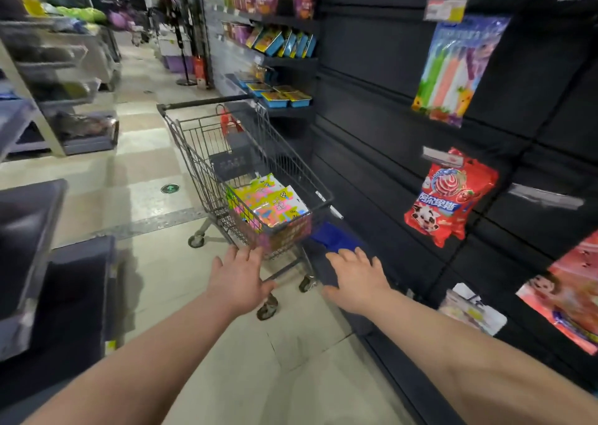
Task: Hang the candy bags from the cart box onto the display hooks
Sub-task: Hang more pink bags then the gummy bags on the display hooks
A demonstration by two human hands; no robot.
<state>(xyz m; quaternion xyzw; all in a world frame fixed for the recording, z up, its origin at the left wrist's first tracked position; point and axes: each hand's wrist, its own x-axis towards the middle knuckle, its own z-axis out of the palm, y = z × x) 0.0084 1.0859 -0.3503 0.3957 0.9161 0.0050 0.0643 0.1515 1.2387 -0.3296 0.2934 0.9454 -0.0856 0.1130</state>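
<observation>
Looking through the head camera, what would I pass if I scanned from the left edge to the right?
Grey shelf rack → left hand → right hand → red lollipop bag → pink bag. The cart overlaps the left hand, so it is left out.

We see the candy bags lying flat and stacked in the box, their fronts bright yellow, pink and green; the box, reddish with a printed side, sits in the near end of the wire cart, beside the black display wall; there one display hook carries a blurred grey label and no bag
</observation>
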